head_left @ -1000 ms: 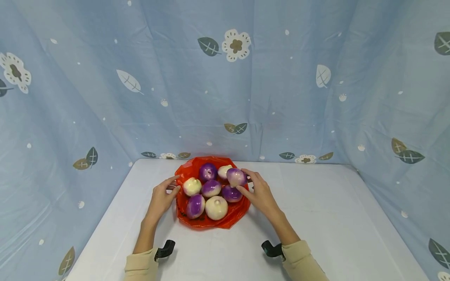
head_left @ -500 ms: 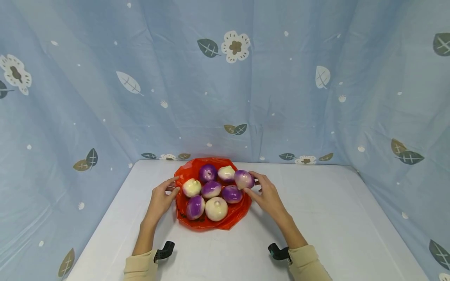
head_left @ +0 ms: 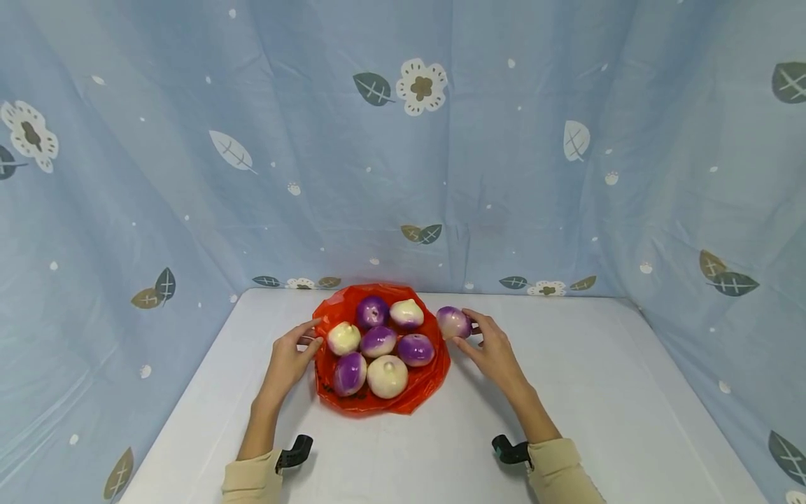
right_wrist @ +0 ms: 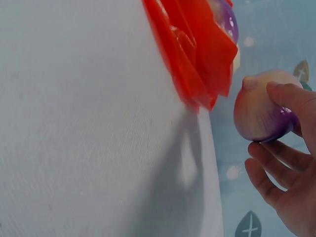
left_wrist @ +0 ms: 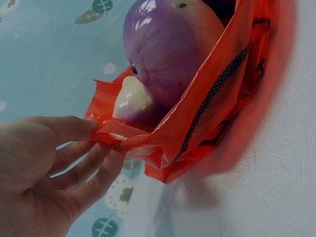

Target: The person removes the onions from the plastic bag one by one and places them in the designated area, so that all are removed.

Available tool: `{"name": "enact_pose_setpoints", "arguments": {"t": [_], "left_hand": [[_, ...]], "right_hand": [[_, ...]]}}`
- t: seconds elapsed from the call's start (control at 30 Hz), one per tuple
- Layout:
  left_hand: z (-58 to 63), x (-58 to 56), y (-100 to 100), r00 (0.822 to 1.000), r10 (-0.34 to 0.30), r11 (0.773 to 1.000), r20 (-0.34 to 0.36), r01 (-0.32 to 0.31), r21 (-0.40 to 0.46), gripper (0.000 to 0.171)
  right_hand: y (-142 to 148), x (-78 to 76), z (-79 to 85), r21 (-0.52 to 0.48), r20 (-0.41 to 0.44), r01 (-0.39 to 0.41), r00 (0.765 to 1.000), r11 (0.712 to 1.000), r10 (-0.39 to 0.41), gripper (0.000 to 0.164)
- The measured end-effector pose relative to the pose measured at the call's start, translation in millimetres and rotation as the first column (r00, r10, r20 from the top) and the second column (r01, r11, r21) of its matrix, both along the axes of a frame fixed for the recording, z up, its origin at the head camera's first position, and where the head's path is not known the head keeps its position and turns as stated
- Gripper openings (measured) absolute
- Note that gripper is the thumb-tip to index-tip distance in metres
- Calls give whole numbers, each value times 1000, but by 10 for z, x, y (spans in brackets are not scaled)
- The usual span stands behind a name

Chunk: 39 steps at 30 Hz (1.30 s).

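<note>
My right hand (head_left: 494,350) holds a purple-and-white turnip (head_left: 453,323) between thumb and fingers, just off the right edge of the red plastic bag (head_left: 430,381). In the right wrist view this turnip (right_wrist: 264,106) is raised, its pale nub turned toward the bag, with a gap between them. The left hand (head_left: 288,358) pinches the bag's left rim; the left wrist view shows thumb and fingertips on the red plastic (left_wrist: 116,136). Several glossy turnips lie in the opened bag, among them a white one (head_left: 387,376) at the front and a purple one (head_left: 415,349) at the right.
The bag stands on a white-covered table (head_left: 604,399), near its back edge. A blue curtain (head_left: 504,175) with leaf and flower prints hangs behind and along both sides. Each wrist wears a black camera mount, such as the right one (head_left: 510,450).
The right hand has carried its turnip rightward, from above the bag's right part to beyond its rim. The left hand has stayed at the bag's left edge.
</note>
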<state>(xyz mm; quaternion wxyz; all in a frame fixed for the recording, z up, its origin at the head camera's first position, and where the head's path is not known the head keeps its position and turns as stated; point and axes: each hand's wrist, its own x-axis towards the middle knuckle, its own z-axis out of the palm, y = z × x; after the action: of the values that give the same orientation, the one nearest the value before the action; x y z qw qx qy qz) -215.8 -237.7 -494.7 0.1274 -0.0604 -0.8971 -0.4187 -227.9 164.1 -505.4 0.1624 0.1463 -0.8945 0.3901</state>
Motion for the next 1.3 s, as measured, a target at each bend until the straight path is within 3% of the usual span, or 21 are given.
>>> {"name": "enact_pose_setpoints", "arguments": {"t": [0.8, 1.3], "left_hand": [[-7, -8, -2, 1000, 8, 1000, -4, -8, -15, 40], [-25, 9, 1, 1000, 5, 1000, -3, -5, -19, 41]], "right_hand": [[146, -160, -159, -1, -16, 20, 1000, 1000, -20, 60], [172, -227, -231, 3, 114, 35, 993, 999, -35, 59]]}}
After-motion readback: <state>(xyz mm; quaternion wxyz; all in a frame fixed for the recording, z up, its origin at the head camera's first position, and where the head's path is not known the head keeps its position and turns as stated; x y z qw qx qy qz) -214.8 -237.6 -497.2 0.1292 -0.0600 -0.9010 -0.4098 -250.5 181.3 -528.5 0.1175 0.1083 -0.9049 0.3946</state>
